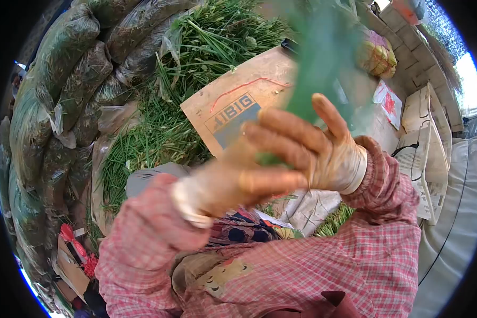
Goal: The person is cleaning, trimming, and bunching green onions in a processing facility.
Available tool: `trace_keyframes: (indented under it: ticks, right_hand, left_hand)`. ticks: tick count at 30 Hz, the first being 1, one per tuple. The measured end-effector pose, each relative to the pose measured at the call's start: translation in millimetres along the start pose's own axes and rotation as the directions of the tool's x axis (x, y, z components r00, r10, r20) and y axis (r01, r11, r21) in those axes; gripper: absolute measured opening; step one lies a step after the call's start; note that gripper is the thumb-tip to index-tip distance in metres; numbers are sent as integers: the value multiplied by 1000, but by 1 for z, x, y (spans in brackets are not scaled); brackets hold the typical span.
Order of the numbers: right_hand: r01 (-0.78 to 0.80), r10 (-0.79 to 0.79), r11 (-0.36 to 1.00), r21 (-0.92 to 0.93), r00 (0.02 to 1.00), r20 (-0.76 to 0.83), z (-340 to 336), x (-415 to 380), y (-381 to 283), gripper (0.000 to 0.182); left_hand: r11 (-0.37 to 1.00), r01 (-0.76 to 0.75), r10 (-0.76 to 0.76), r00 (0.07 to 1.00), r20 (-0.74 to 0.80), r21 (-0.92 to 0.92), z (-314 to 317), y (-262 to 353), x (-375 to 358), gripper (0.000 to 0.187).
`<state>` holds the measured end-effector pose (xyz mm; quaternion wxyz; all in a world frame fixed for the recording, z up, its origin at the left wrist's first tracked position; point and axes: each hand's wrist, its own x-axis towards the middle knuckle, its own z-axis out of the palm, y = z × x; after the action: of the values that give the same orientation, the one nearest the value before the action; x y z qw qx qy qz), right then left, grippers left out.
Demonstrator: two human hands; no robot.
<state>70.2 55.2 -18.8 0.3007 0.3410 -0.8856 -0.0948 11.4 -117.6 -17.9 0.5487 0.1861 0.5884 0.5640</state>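
A bunch of long green leaves (323, 58), smeared by motion, rises from between my two hands towards the top of the view. My right hand (315, 146), in a stained pale glove, has its fingers bent round the lower part of the bunch, with the thumb pointing up. Green also shows just below those fingers. Close beside it, my left hand (233, 177) is gloved too and blurred, one finger reaching across under the right hand. Whether the left hand grips the leaves cannot be made out.
A cardboard sheet (265, 79) with a red string (244, 87) lies ahead. Loose green stalks (159, 132) heap to its left, beside stacked stuffed plastic bags (58, 69). A white plastic crate (421, 153) stands at right. A tied bundle (376, 55) sits further back.
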Motion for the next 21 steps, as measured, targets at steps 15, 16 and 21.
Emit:
trace_keyframes:
  ticks: [15, 16, 21]
  right_hand:
    - [-589, 536, 764, 263, 806, 250, 124, 0, 45, 67]
    - [-613, 580, 754, 235, 790, 199, 150, 5, 61, 67]
    - [-861, 743, 506, -42, 411, 529, 310, -37, 111, 85]
  left_hand:
    - [886, -459, 374, 795, -478, -71, -117, -60, -2, 55]
    - [889, -454, 347, 749, -564, -55, -138, -71, -32, 53]
    - [980, -198, 65, 441, -895, -26, -196, -201, -161, 46]
